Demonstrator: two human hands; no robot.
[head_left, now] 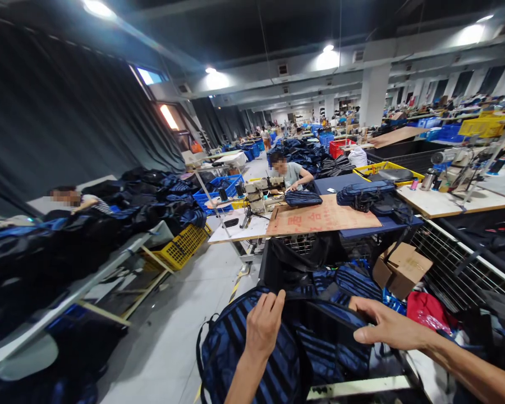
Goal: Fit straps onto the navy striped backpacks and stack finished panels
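Note:
A dark blue striped backpack (252, 365) lies open-mouthed at the bottom centre. My left hand (264, 326) curls its fingers over the near edge of the bag's opening and grips the fabric. My right hand (385, 325) reaches in from the right, fingers closed on the far rim of the same opening, thumb pointing left. The inside of the bag looks black. More blue striped bags (353, 280) are piled just behind it in a wire cart (446, 264).
A cardboard box (399, 268) and a red bag (427, 311) sit to the right. A cardboard sheet (320, 219) covers a table ahead, with a sewing machine (258, 193) and a seated person behind it. Piles of dark bags (67, 241) fill the left table. A yellow crate (183, 246) stands beside the aisle.

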